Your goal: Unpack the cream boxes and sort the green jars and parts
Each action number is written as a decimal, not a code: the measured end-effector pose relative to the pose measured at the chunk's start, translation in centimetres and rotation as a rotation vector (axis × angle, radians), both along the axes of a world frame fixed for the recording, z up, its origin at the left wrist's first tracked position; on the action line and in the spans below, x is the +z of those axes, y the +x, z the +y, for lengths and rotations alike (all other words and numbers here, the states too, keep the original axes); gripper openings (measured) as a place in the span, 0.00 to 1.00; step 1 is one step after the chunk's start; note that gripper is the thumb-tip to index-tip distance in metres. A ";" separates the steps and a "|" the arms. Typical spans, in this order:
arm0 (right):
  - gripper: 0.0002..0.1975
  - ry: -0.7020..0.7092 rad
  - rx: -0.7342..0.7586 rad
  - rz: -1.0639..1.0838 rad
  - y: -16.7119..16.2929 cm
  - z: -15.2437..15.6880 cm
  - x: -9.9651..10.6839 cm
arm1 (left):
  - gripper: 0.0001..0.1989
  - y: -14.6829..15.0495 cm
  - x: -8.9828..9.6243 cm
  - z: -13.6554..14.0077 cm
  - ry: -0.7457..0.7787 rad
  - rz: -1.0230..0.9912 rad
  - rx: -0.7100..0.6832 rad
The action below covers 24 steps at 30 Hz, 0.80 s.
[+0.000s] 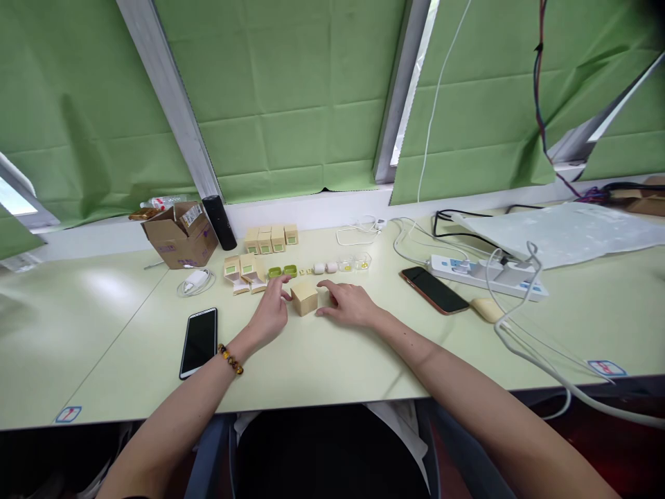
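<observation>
A small closed cardboard box (304, 299) stands on the table between my two hands. My left hand (270, 310) is at its left side, thumb and fingers apart, the fingertips close to the box; whether they touch it I cannot tell. On the other side my right hand (349, 303) curves open, thumb and index finger spread and just off the box. Behind the box runs a row of small parts: green trays (282, 271), tiny yellow pieces (305, 272), white-pink cylinders (325, 267) and clear containers (354, 263) with yellow bits inside. Two opened small boxes (244, 272) lie to the left.
Several closed small boxes (271, 239) line the back. A big carton (180, 235) and a black cylinder (219, 223) stand at back left. Phones lie left (199, 342) and right (434, 290). A power strip (488, 276) with loose cables fills the right side.
</observation>
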State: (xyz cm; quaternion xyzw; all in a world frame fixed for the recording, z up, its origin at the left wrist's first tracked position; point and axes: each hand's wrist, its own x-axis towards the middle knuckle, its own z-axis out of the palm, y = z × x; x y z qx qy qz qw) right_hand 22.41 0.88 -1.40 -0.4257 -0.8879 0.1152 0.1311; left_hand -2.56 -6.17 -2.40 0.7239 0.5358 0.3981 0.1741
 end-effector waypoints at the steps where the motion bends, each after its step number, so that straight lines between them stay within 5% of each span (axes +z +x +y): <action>1: 0.36 -0.002 0.006 0.021 0.0 0.0 -0.1 | 0.31 0.0 0.0 0.0 -0.010 0.002 -0.003; 7: 0.44 -0.121 0.116 0.344 -0.6 -0.2 -0.9 | 0.30 0.3 0.0 0.2 -0.045 -0.075 -0.079; 16: 0.27 -0.318 0.108 0.600 -2.0 -0.9 -1.2 | 0.37 1.5 0.2 -1.1 -0.079 0.073 -0.022; 20: 0.28 -0.332 0.062 0.758 -2.9 -1.9 -0.9 | 0.42 2.3 0.5 -1.6 0.023 0.162 -0.002; 24: 0.27 -0.418 0.147 0.846 -3.7 -3.3 -0.5 | 0.34 2.5 0.8 -1.5 0.172 0.189 0.032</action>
